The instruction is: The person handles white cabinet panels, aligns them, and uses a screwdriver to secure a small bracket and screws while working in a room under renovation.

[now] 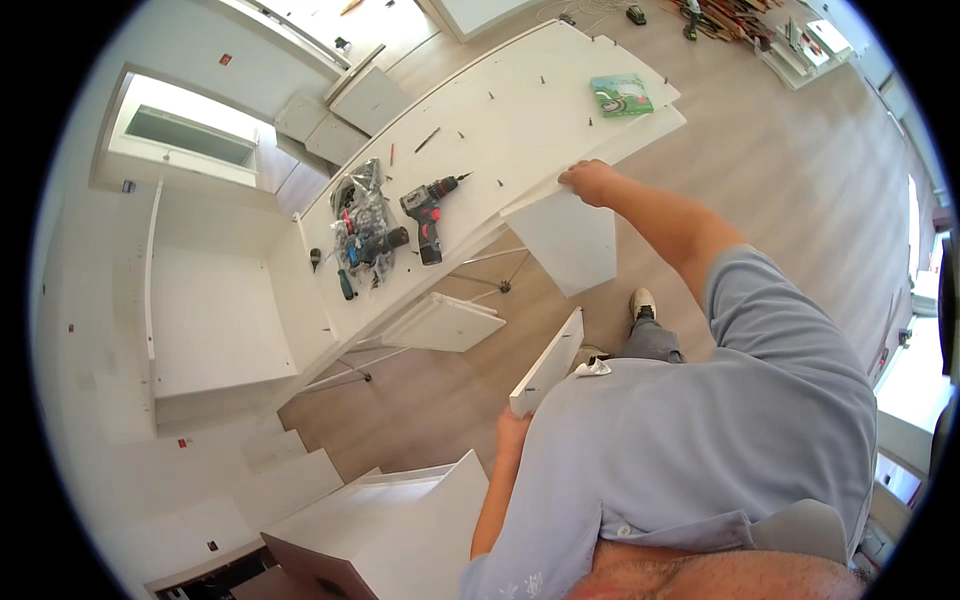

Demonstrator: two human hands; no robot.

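My left hand (514, 432), low in the view, grips the lower end of a narrow white board (548, 366), tilted upward beside my body. Small dark fittings stick out of that board. My right arm reaches forward to the near edge of a long white worktop (450, 115). There my right hand (590, 182) is closed, fingers bent together, just above a white panel (565, 240) at the worktop's edge. Whatever those fingers hold is hidden. Left of that hand, a cordless drill (428, 215) lies on the worktop, with several screws (500, 183) scattered around.
A clear bag of fittings (362, 215), a second blue-black drill (378, 245) and a green-handled screwdriver (346, 285) lie left. A green box (621, 95) sits far right. White panels (445, 322) lean below; an open cabinet (215, 320) stands left. Wood scraps (735, 22) lie far off.
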